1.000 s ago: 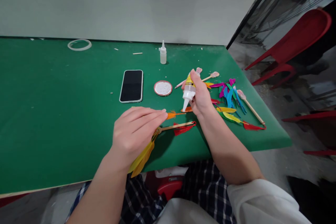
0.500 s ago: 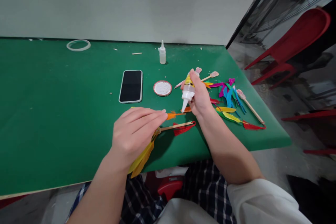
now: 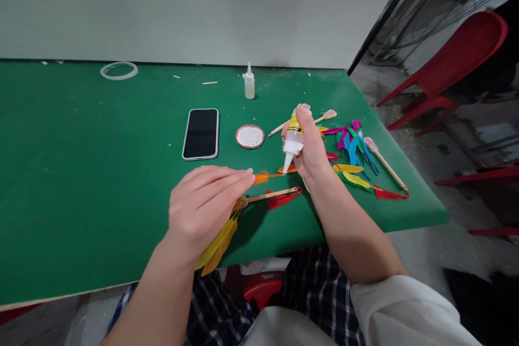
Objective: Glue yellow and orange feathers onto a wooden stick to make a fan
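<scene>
My right hand (image 3: pixel 311 150) is wrapped round a small glue bottle (image 3: pixel 293 140) with a yellow label, held upside down, its white nozzle touching the quill end of an orange feather (image 3: pixel 267 176) on the green table (image 3: pixel 89 173). My left hand (image 3: pixel 206 200) lies flat with fingers stretched out, pressing down the other end of that orange feather. Beneath the left hand lie yellow feathers (image 3: pixel 217 243) tied to a thin wooden stick (image 3: pixel 273 193), with a red feather (image 3: pixel 284 199) at the stick's right end.
A black phone (image 3: pixel 200 133) and a round lid of white paste (image 3: pixel 250 136) lie behind my hands. A small white bottle (image 3: pixel 248 82) and a clear tape ring (image 3: pixel 119 70) sit near the wall. Several coloured feathers (image 3: pixel 352 151) and sticks lie at right. Red chairs (image 3: pixel 450 70) stand beyond the table.
The glue bottle's nozzle has come down slightly onto the orange feather's quill. My left hand has stayed put.
</scene>
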Demonstrator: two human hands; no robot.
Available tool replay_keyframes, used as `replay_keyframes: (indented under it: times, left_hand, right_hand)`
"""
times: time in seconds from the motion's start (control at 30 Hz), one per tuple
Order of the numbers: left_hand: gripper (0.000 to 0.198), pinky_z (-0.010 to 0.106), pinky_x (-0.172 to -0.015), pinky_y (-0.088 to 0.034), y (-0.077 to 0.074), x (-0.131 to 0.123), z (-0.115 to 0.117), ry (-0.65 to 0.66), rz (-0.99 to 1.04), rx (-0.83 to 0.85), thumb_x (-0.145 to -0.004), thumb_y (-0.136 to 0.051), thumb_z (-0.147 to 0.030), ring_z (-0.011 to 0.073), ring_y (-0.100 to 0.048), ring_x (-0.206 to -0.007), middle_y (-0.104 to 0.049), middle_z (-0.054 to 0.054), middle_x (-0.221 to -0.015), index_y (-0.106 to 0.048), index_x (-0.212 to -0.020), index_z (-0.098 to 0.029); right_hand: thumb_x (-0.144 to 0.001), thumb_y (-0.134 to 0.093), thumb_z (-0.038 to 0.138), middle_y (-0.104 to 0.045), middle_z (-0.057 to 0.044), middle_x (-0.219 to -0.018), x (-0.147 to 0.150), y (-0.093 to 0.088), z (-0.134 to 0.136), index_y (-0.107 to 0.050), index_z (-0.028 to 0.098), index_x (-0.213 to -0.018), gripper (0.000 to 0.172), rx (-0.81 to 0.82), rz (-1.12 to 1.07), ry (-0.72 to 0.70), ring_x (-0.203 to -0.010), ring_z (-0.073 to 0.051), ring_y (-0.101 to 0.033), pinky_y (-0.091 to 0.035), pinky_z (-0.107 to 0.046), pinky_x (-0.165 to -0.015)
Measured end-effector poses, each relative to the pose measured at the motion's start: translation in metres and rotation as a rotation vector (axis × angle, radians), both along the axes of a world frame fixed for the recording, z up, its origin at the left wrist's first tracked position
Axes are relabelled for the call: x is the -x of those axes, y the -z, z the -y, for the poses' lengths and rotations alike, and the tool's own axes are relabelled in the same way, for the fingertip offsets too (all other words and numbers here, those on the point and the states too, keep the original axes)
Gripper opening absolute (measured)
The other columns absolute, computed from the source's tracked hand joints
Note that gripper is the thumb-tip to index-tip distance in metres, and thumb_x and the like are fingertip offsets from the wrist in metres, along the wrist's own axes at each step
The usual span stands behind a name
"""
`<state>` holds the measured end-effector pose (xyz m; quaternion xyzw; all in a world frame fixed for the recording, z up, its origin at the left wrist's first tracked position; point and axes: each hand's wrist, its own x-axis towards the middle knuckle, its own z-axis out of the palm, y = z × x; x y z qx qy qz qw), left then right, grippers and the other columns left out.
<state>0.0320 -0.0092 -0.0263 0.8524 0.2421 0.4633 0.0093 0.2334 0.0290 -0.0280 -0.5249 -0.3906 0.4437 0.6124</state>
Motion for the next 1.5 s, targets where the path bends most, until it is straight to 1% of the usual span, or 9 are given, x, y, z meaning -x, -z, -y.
replay_keyframes:
  times: [0.1, 0.3, 0.47, 0.63, 0.8, 1.03, 1.23, 1.33, 1.5]
  left_hand:
    - [0.037, 0.031, -0.076, -0.052, 0.0, 0.0, 0.0, 0.005, 0.002, 0.0, -0.07, -0.06, 0.001, 0.0149, -0.063, -0.085, -0.07, -0.001, -0.091, -0.063, -0.098, -0.022]
    - [0.034, 0.031, -0.075, -0.052, 0.002, 0.0, -0.001, -0.002, 0.003, 0.002, -0.072, -0.058, -0.001, 0.015, -0.063, -0.085, -0.07, -0.001, -0.092, -0.063, -0.098, -0.024]
    - [0.036, 0.031, -0.075, -0.052, 0.001, 0.0, -0.001, 0.0, 0.007, -0.002, -0.071, -0.059, 0.0, 0.0149, -0.063, -0.084, -0.07, -0.002, -0.091, -0.063, -0.099, -0.024]
    - [0.035, 0.031, -0.075, -0.052, 0.0, 0.0, 0.0, 0.008, -0.004, -0.003, -0.071, -0.06, -0.001, 0.0149, -0.063, -0.085, -0.07, -0.001, -0.092, -0.063, -0.098, -0.023]
    - [0.037, 0.032, -0.076, -0.053, -0.001, 0.001, 0.0, -0.008, -0.002, 0.005, -0.071, -0.059, -0.001, 0.0154, -0.064, -0.086, -0.07, -0.001, -0.092, -0.062, -0.1, -0.024]
    - [0.034, 0.033, -0.074, -0.053, -0.002, 0.0, 0.0, 0.002, -0.012, 0.003, -0.074, -0.058, -0.004, 0.0162, -0.064, -0.084, -0.07, -0.001, -0.092, -0.062, -0.1, -0.025]
    - [0.044, 0.034, -0.073, -0.054, -0.003, 0.005, 0.002, -0.008, 0.023, -0.02, -0.068, -0.06, 0.003, 0.0173, -0.064, -0.086, -0.07, 0.001, -0.094, -0.062, -0.103, -0.024]
    - [0.045, 0.034, -0.073, -0.055, -0.004, 0.008, 0.003, -0.025, 0.034, -0.046, -0.068, -0.062, 0.001, 0.0173, -0.064, -0.086, -0.07, 0.0, -0.094, -0.062, -0.104, -0.026]
    - [0.041, 0.034, -0.072, -0.055, -0.003, 0.009, 0.002, -0.024, 0.019, -0.042, -0.071, -0.06, -0.002, 0.0174, -0.064, -0.085, -0.07, 0.0, -0.094, -0.061, -0.104, -0.027]
  right_hand:
    - [-0.077, -0.037, 0.064, -0.04, 0.002, -0.052, 0.0, -0.002, 0.001, -0.047, 0.021, -0.061, 0.047, -0.041, -0.024, 0.028, -0.042, -0.008, -0.036, -0.025, -0.023, -0.038]
    - [-0.078, -0.039, 0.061, -0.041, 0.002, -0.049, 0.004, -0.006, 0.003, -0.048, 0.02, -0.056, 0.047, -0.093, -0.031, -0.016, -0.04, -0.007, -0.035, -0.025, -0.023, -0.036]
    - [-0.078, -0.04, 0.06, -0.039, 0.003, -0.048, 0.003, -0.004, 0.001, -0.048, 0.02, -0.057, 0.046, -0.093, -0.022, 0.003, -0.039, -0.007, -0.034, -0.024, -0.022, -0.036]
    - [-0.078, -0.034, 0.064, -0.042, 0.002, -0.047, 0.004, -0.003, 0.003, -0.051, 0.02, -0.058, 0.052, -0.082, -0.018, -0.064, -0.039, -0.007, -0.035, -0.023, -0.023, -0.035]
    - [-0.076, -0.039, 0.065, -0.04, 0.002, -0.048, 0.001, -0.003, 0.004, -0.05, 0.02, -0.056, 0.05, -0.068, 0.015, -0.034, -0.04, -0.007, -0.036, -0.027, -0.023, -0.037]
    - [-0.072, -0.04, 0.068, -0.044, 0.0, -0.049, 0.008, -0.002, 0.003, -0.053, 0.021, -0.059, 0.051, -0.022, 0.007, -0.038, -0.046, -0.011, -0.045, -0.032, -0.024, -0.039]
    - [-0.071, -0.044, 0.068, -0.042, 0.001, -0.047, 0.001, -0.004, 0.002, -0.051, 0.021, -0.056, 0.05, 0.007, -0.045, -0.063, -0.04, -0.008, -0.039, -0.028, -0.023, -0.035]
    - [-0.072, -0.038, 0.07, -0.042, 0.002, -0.047, -0.003, -0.008, 0.002, -0.05, 0.021, -0.055, 0.054, 0.023, -0.128, -0.066, -0.037, -0.007, -0.036, -0.028, -0.023, -0.034]
    - [-0.067, -0.029, 0.078, -0.043, 0.003, -0.048, -0.001, -0.015, 0.003, -0.049, 0.022, -0.06, 0.06, 0.104, -0.156, -0.101, -0.037, -0.008, -0.039, -0.03, -0.024, -0.035]
